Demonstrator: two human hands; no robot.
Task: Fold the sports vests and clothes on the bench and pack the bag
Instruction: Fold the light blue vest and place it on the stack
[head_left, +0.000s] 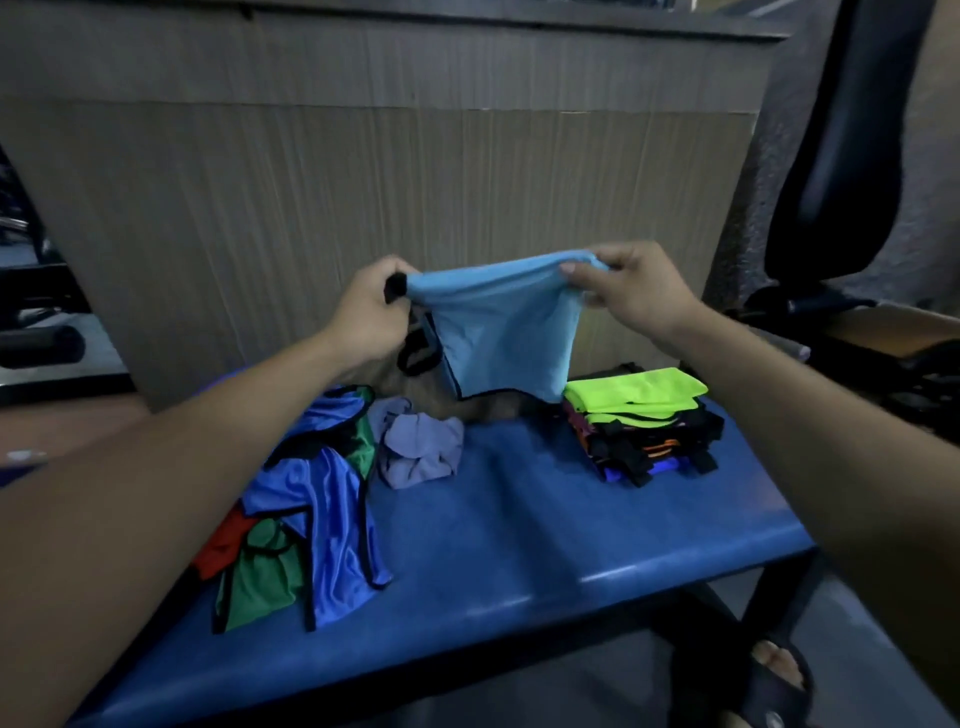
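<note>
A light blue sports vest (498, 332) with black trim hangs in the air above the far side of the blue bench (519, 545). My left hand (371, 312) pinches its left top corner and my right hand (631, 293) pinches its right top corner. On the bench's left lies a loose heap of vests (306, 514) in royal blue, green and red. A crumpled lilac-grey garment (421, 449) sits beside that heap. At the right rear stands a folded stack (641, 423) with a neon green vest on top.
A corrugated cardboard sheet (363, 208) stands upright behind the bench. Black gym equipment (841, 156) rises at the right, and dark machine parts (36, 332) sit at the left. A foot in a black sandal (774, 680) shows below the bench's right front corner.
</note>
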